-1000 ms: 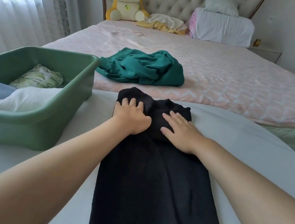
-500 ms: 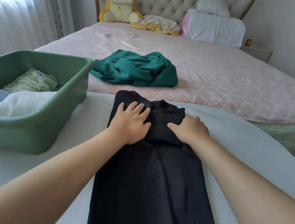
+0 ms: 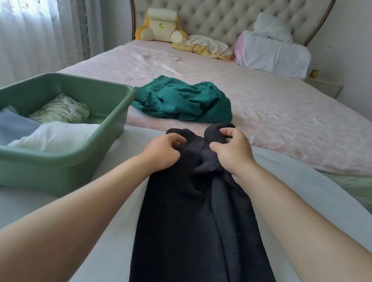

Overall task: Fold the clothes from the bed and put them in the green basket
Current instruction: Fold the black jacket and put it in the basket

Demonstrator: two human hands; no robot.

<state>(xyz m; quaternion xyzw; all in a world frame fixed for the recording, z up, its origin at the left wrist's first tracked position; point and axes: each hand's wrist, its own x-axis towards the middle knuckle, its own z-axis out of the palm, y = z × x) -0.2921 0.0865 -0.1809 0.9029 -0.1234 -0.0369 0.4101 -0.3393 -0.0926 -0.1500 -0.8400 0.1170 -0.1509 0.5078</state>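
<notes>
left hand, right hand now gripping black garment | white table | pink bed

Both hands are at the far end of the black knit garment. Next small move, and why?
Probably lift that far end and draw it back toward the near end, folding the black knit garment in half. The left hand and right hand both grip its far edge, raised and bunched, while the rest lies flat along the white table.

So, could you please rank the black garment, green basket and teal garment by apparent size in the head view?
Black knitted garment
Green plastic basket
Crumpled teal garment, farther away, so its real size is unsure
</notes>
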